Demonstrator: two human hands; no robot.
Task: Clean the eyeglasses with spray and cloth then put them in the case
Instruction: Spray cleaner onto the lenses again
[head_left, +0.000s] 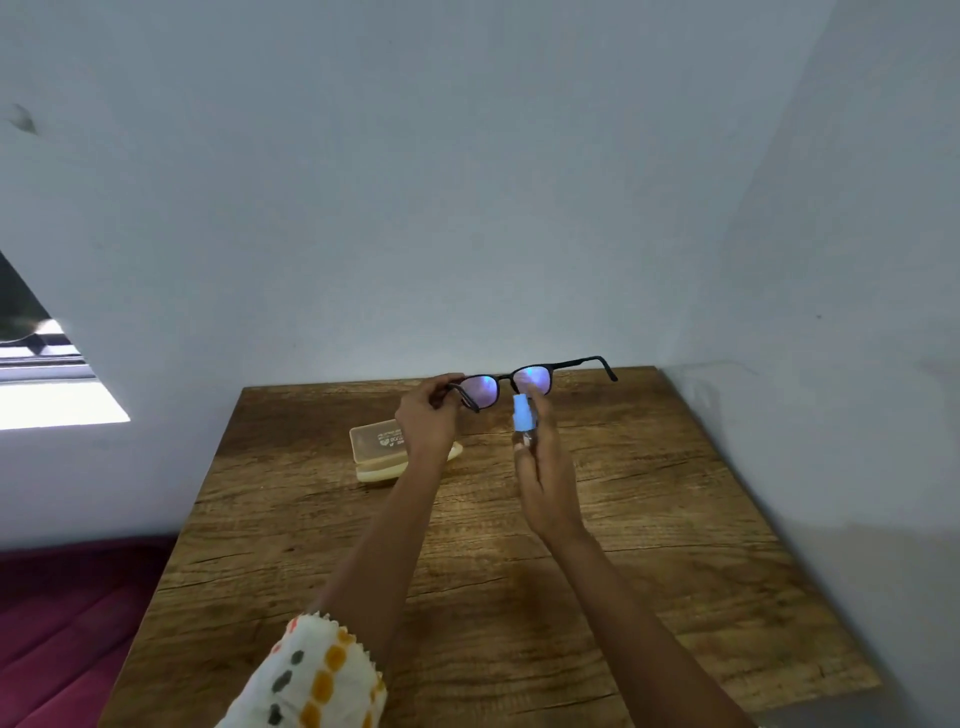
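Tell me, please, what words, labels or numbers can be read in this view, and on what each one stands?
Case lid: a small logo and a few lines of print, too small and blurred to read.
Spray bottle in the right hand: no label can be made out.
Glasses held by the left hand: no marking visible.
Nothing else in view carries text.

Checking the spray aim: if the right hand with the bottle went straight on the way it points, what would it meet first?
Most likely the eyeglasses: the right hand points the spray bottle up at the right-side lens, held up by the left hand. The gap between them is hard to judge.
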